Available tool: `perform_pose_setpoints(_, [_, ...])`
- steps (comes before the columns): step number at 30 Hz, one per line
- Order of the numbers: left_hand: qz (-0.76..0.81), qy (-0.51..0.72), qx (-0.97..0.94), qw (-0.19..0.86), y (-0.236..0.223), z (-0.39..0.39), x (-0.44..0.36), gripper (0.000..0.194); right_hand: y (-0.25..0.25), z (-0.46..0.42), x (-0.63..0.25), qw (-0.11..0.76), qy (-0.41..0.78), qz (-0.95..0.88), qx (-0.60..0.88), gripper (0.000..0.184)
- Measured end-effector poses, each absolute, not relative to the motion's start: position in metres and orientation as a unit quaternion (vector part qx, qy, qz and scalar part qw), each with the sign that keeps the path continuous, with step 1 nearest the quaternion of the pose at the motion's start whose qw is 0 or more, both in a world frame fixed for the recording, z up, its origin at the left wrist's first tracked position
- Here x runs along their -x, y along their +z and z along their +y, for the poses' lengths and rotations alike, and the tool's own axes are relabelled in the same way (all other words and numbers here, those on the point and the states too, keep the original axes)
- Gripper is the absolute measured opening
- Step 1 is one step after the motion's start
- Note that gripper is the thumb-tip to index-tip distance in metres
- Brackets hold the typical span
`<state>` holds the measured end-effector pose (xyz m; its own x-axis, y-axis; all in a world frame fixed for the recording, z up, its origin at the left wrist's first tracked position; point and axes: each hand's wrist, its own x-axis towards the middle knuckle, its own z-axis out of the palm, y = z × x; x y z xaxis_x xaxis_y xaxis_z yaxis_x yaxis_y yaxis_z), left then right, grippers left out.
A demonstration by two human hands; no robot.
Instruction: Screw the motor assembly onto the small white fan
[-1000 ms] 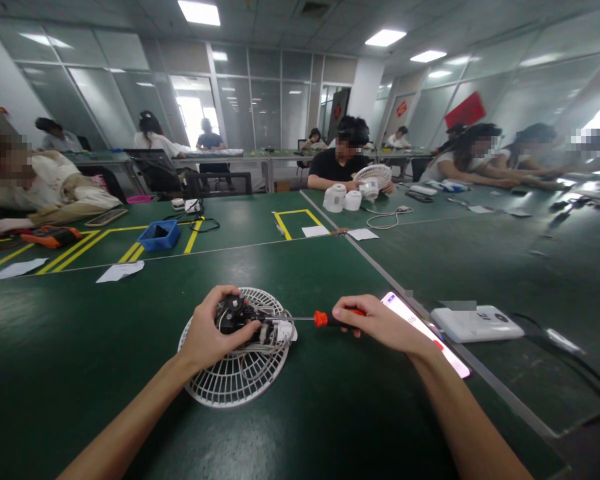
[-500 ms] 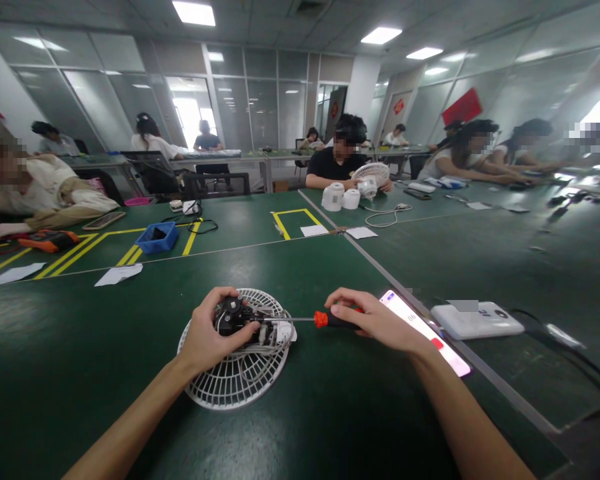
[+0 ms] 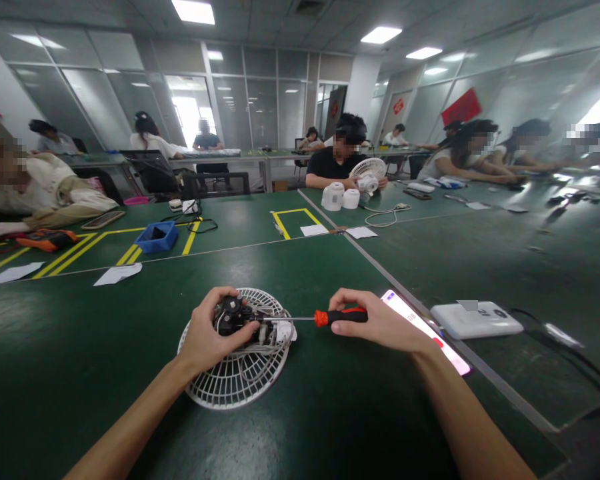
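A white fan grille (image 3: pixel 229 390) lies on the green table with a black fan motor (image 3: pixel 229 319) on top of it. My left hand (image 3: pixel 206 333) is closed round the motor, thumb toward me and fingers over its far side. In my right hand (image 3: pixel 375 325) is a screwdriver (image 3: pixel 341 317) with a red and black handle, held level between thumb and fingers. Its shaft points left and meets the motor assembly; the exact contact of the tip is too small to make out. Pale wires are bundled beside the motor, near a white plastic part (image 3: pixel 284 331).
A lit phone (image 3: pixel 425 333) lies right of my right hand, with a white power bank (image 3: pixel 475 320) and black cable beyond. Ahead are a blue bin (image 3: pixel 157 238), paper slips and white housings (image 3: pixel 333 197). Across the table, a person (image 3: pixel 340 160) handles another fan.
My right hand's fingers have shifted on the screwdriver handle, showing more of it. My left hand, the motor and the grille stay in place.
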<state>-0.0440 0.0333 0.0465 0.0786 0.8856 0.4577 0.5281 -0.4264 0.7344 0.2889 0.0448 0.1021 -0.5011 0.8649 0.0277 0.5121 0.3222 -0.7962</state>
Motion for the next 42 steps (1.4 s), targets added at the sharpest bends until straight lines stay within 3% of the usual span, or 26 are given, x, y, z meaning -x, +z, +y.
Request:
perform_pose_setpoints(13, [0.498, 0.459, -0.707, 0.203, 0.0462, 0.0329, 0.0440, 0.051, 0.0983, 0.0427, -0.2858, 0.240, 0.473, -0.721, 0.446, 0.033])
perform_pose_setpoints(18, [0.503, 0.448, -0.715, 0.186, 0.0490, 0.0334, 0.0437, 0.050, 0.0961, 0.0466, -0.2854, 0.248, 0.442, -0.742, 0.440, 0.028])
perform_pose_setpoints(23, [0.504, 0.443, -0.718, 0.183, 0.0508, 0.0331, 0.0442, 0.050, 0.0940, 0.0480, -0.2856, 0.230, 0.469, -0.730, 0.441, 0.036])
perform_pose_setpoints(28, [0.489, 0.448, -0.725, 0.186, 0.0487, 0.0333, 0.0460, 0.036, 0.0955, 0.0467, -0.2832, 0.235, 0.487, -0.714, 0.446, 0.040])
perform_pose_setpoints(42, [0.487, 0.447, -0.727, 0.183, 0.0468, 0.0347, 0.0467, 0.031, 0.0978, 0.0458, -0.2824, 0.242, 0.474, -0.721, 0.444, 0.035])
